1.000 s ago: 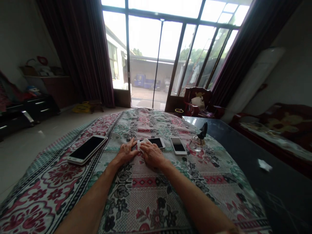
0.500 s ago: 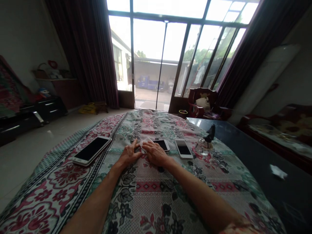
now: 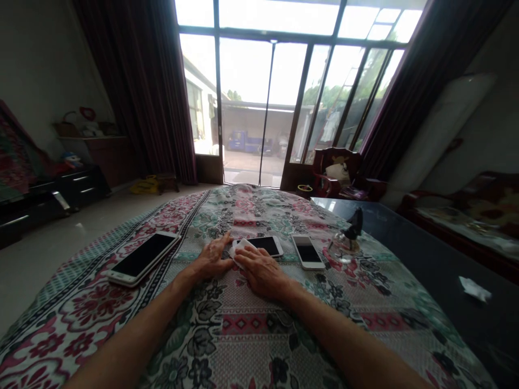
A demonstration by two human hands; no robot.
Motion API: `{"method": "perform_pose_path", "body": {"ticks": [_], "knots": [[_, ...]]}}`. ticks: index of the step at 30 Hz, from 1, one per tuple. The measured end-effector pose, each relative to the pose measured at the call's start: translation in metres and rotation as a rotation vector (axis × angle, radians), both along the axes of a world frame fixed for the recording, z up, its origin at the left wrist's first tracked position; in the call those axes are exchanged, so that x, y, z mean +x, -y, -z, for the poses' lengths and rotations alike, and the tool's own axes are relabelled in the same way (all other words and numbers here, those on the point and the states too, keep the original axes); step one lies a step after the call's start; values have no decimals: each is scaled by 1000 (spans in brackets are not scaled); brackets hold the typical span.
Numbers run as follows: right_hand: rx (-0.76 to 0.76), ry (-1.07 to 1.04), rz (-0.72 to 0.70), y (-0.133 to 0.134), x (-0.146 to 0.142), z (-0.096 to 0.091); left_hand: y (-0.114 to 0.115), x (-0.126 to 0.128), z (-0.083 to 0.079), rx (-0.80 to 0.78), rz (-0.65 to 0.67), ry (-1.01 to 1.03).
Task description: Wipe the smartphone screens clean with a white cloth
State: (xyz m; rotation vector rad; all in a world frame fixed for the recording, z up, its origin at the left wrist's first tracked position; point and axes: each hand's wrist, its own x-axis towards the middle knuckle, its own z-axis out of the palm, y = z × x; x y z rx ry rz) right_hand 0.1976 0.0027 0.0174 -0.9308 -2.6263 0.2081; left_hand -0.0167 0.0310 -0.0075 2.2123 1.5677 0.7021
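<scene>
Both of my hands rest on a flower-patterned cloth [image 3: 251, 329] that covers a table. My left hand [image 3: 213, 258] lies with fingers stretched out, its fingertips at the near end of a white phone [image 3: 265, 246]. My right hand [image 3: 261, 270] presses a small white wipe [image 3: 239, 249] against that same end of the phone. The phone's dark screen shows beyond my fingers. What the wipe covers is hidden.
A larger white phone [image 3: 141, 258] lies at the left, a smaller white one [image 3: 308, 252] at the right. A glass dish with a dark bird figure [image 3: 349, 235] stands further right. A dark glossy tabletop [image 3: 438, 270] with a crumpled white scrap [image 3: 472, 288] adjoins.
My hands stay at the middle phone; the white wipe under my right fingers shows more clearly now. The camera has shifted slightly.
</scene>
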Motion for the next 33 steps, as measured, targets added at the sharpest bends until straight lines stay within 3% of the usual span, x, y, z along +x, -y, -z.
{"method": "perform_pose_path", "body": {"ticks": [5, 15, 22, 28, 33], "knots": [[18, 25, 20, 1, -1, 1, -6, -4, 1, 51, 68, -7], [38, 60, 41, 0, -3, -1, -9, -4, -2, -5, 83, -45], [-26, 200, 127, -10, 21, -18, -8, 0, -8, 24, 84, 77], [-59, 237, 294, -21, 50, -22, -2, 1, -17, 15, 53, 127], [-42, 273, 433, -19, 46, -14, 1, -5, -23, -14, 55, 129]]}}
